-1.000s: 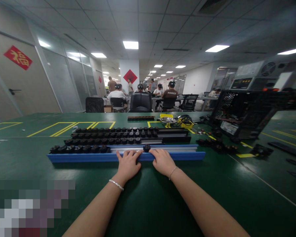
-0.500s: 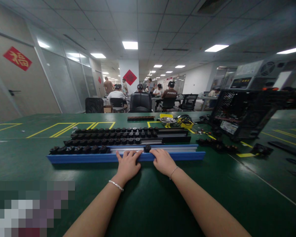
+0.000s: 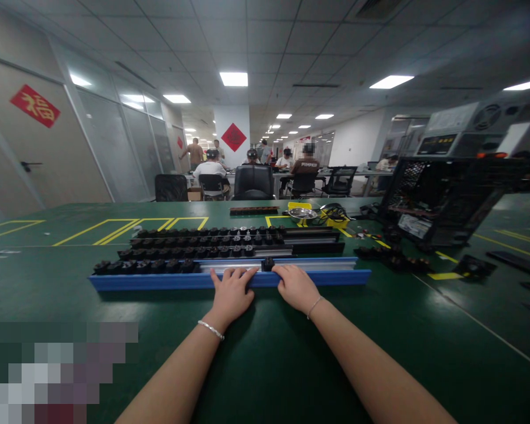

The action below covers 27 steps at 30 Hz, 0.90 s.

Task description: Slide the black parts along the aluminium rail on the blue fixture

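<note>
We see a long, straight blue rail [image 3: 266, 280], silver inside. Left hand [image 3: 232, 292] and right hand [image 3: 297, 288] touch it; their grip we cannot tell.

Black chairs [image 3: 252, 182] and a computer case [image 3: 437, 203] on my feed
I see the chairs mid-frame, the case at right under a grey box [image 3: 461, 118], a metal bowl [image 3: 302, 214] right of centre, and a red sign [image 3: 35, 106] at upper left.
</note>
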Each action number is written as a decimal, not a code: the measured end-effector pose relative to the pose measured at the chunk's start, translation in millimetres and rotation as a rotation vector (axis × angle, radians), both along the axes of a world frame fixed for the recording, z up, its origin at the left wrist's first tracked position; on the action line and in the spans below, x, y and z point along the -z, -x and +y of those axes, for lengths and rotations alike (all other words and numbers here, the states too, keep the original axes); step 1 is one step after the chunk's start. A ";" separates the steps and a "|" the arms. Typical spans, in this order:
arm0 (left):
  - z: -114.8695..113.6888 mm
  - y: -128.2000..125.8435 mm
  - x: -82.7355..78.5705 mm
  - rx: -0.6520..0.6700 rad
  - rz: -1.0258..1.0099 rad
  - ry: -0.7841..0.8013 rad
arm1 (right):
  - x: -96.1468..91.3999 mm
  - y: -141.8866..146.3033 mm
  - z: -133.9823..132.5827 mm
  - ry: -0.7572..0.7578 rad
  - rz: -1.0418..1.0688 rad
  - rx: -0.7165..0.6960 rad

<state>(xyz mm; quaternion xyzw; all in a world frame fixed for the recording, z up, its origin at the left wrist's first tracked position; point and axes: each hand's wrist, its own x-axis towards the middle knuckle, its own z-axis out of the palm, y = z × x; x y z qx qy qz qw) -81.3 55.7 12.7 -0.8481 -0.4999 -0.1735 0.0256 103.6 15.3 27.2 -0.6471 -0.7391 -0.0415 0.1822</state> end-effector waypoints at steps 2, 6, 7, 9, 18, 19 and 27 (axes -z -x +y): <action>-0.5 -0.2 -0.4 -0.007 0.017 -0.004 | -1.5 1.2 -2.1 0.015 -0.013 0.032; -0.3 0.1 0.1 -0.012 0.025 -0.005 | -2.6 1.7 -4.3 0.031 -0.037 0.080; 0.1 0.3 0.6 -0.006 0.015 -0.007 | -2.7 1.4 -4.4 0.032 -0.040 0.081; 1.1 0.8 1.6 0.006 -0.007 -0.012 | -2.8 0.4 -4.0 0.035 -0.044 0.074; 0.4 0.9 0.4 0.004 -0.001 -0.010 | -2.1 -5.2 -2.2 0.033 -0.038 0.053; 0.1 0.7 0.0 0.001 0.000 -0.007 | -1.8 -5.7 -2.1 0.030 -0.036 0.050; -1.8 0.4 -2.1 -0.015 0.031 -0.004 | -1.2 -9.4 -2.1 0.014 -0.023 0.034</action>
